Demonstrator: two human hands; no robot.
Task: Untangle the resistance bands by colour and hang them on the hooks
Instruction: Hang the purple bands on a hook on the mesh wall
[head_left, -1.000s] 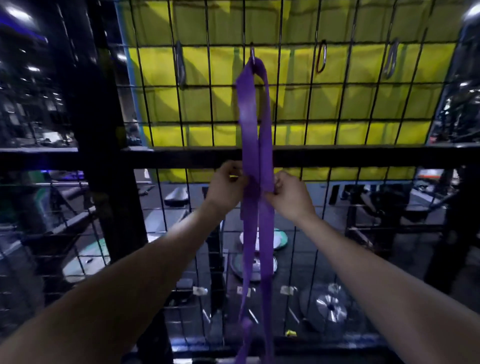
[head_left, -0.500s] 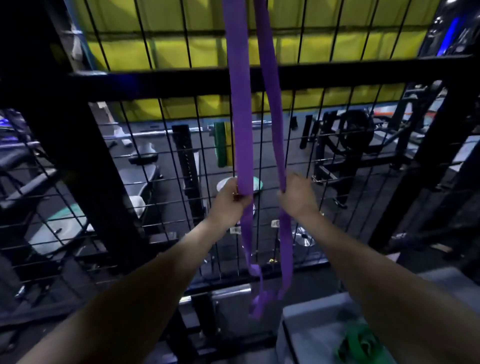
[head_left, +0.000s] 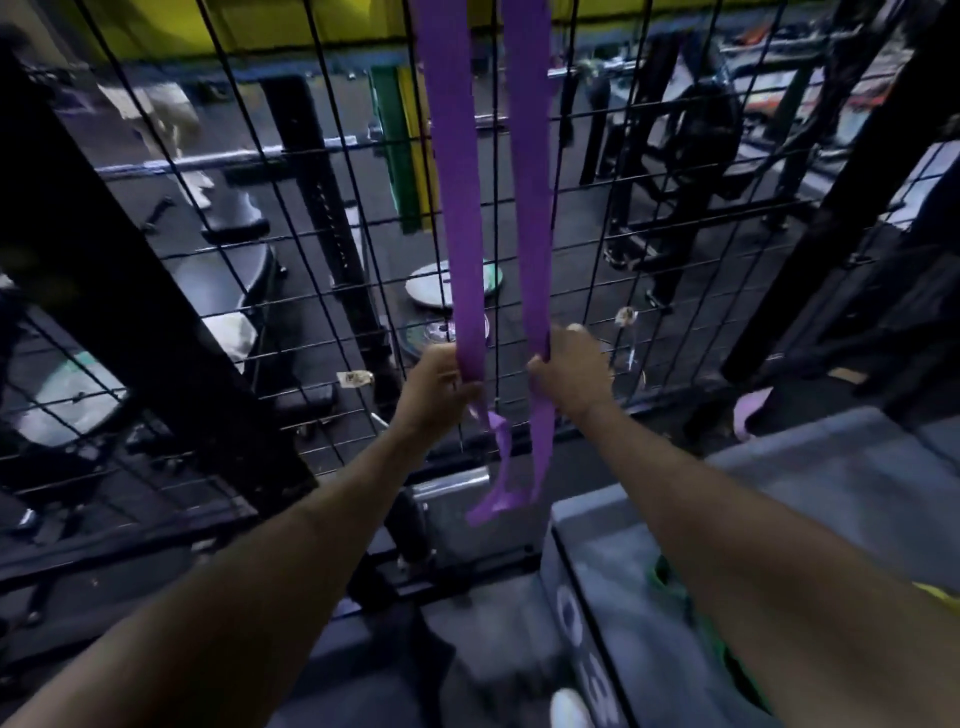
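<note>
**Purple band hangs straight up, one strand in each hand**

Your left hand (head_left: 436, 387) pinches the left strand of the purple band (head_left: 457, 208), fingers curled round it. Your right hand (head_left: 569, 371) grips the right strand just beside it. The band's long axis runs 12 to 6 against the wire grid (head_left: 311, 270); its top leaves the frame, so the hook is unseen. The twisted tail dangles at 6, nearer your left hand. More bands, green, lie at 5 in the grey bin (head_left: 597, 545).

Left hand (head_left: 435, 387) and right hand (head_left: 569, 370) raised, fingers curled; arms outstretched.
</note>
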